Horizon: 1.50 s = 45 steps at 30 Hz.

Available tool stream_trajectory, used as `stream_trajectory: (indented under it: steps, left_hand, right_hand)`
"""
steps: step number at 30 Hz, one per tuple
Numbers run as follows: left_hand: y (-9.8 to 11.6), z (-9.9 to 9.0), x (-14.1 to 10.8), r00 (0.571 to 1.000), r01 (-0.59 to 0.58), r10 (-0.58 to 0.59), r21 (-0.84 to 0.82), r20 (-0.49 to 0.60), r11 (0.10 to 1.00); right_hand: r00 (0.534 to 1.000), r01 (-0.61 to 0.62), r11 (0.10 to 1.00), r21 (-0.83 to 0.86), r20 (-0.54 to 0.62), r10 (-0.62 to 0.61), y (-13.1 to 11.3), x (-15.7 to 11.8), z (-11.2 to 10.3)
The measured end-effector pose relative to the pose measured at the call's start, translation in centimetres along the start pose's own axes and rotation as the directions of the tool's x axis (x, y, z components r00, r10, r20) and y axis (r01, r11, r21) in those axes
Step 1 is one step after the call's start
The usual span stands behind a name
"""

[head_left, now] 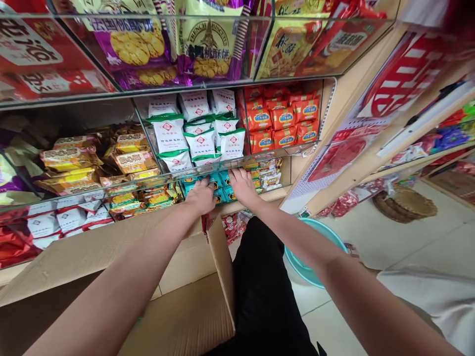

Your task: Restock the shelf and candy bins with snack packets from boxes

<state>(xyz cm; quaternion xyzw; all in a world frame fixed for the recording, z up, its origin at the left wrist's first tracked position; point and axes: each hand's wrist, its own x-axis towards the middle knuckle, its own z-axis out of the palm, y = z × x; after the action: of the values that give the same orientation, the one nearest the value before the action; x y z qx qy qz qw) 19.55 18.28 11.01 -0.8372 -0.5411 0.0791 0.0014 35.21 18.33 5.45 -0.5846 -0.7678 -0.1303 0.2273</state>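
Both hands reach into a low shelf compartment of small teal snack packets (219, 194). My left hand (202, 197) lies on the packets at the left side, its fingers stretched forward and slightly bent. At the right side, my right hand (243, 187) rests on the packets with fingers extended, close to the neighbouring small yellow and white packets (270, 175). Neither hand appears to grip a packet, though the undersides of the fingers are hidden. Below my left arm stands an open cardboard box (185, 311), with a teal scrap showing inside.
Above the hands sit white-and-green packets (200, 141) and red packets (284, 123) behind a clear shelf front. Brown-yellow packets (135, 148) fill the left compartment. A teal basin (315, 252) stands on the floor, with a woven basket (404, 202) farther right.
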Motion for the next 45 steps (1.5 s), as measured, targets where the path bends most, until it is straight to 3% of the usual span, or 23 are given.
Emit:
stream_trajectory:
  steps: [8, 14, 26, 29, 31, 33, 35, 37, 38, 40, 41, 43, 45]
  left_hand:
    - [0.1, -0.1, 0.0, 1.000, 0.003, -0.003, 0.011, 0.005, 1.000]
    - [0.6, -0.6, -0.2, 0.999, -0.016, 0.017, 0.024, -0.039, 1.000]
    - [2.0, -1.8, 1.6, 0.999, 0.017, -0.017, 0.008, 0.038, 1.000]
    - [1.8, -3.3, -1.1, 0.998, -0.061, 0.062, -0.034, 0.031, 0.998]
    - [1.2, -4.2, -4.8, 0.986, -0.163, 0.159, -0.095, -0.049, 0.982]
    - [-0.2, -3.9, -9.6, 0.922, -0.330, 0.255, -0.248, -0.291, 0.911]
    - [-2.2, -1.7, -14.6, 0.917, -0.350, 0.256, -0.308, -0.305, 0.885]
    - [-4.8, 2.6, -19.0, 0.963, -0.271, 0.244, -0.394, -0.117, 0.878]
    - [-6.4, 5.2, -20.7, 0.974, -0.191, 0.223, -0.423, 0.027, 0.886]
    - [-9.6, 10.9, -23.5, 0.971, 0.092, -0.003, -0.364, 0.239, 0.927]
    - [-11.2, 13.6, -24.6, 0.923, 0.254, -0.149, -0.272, 0.355, 0.928]
    - [-13.8, 18.0, -26.2, 0.775, 0.485, -0.358, -0.127, 0.521, 0.865]
    - [-15.2, 20.8, -27.1, 0.728, 0.538, -0.399, -0.102, 0.558, 0.837]
  right_hand:
    - [0.991, -0.090, 0.996, 0.022, 0.104, 0.087, -0.6, 0.0, -1.3]
    - [0.993, 0.006, 1.000, 0.020, 0.119, -0.008, -1.2, -0.3, -2.0]
    - [0.994, -0.076, 0.995, 0.057, 0.086, 0.071, -0.5, 0.6, -1.3]
    - [0.992, -0.086, 0.990, 0.110, 0.097, 0.076, -0.3, 0.5, -1.9]
    - [0.996, -0.088, 0.981, 0.175, 0.047, 0.081, -0.2, -0.6, -2.4]
    - [0.995, -0.089, 0.961, 0.261, -0.026, 0.099, -0.4, -3.0, -2.8]
    - [0.988, -0.110, 0.926, 0.362, -0.059, 0.141, -0.9, -6.6, -2.8]
    - [0.978, -0.172, 0.872, 0.459, -0.027, 0.208, -1.8, -10.6, -2.4]
    - [0.973, -0.202, 0.846, 0.494, 0.002, 0.231, -2.2, -12.5, -2.1]
    - [0.970, -0.231, 0.820, 0.524, 0.064, 0.233, -3.1, -15.4, -1.6]
    - [0.971, -0.234, 0.819, 0.524, 0.088, 0.221, -3.5, -16.3, -1.4]
    - [0.972, -0.233, 0.836, 0.497, 0.125, 0.197, -4.2, -16.9, -1.1]
    - [0.968, -0.246, 0.865, 0.438, 0.163, 0.193, -4.6, -16.7, -1.1]
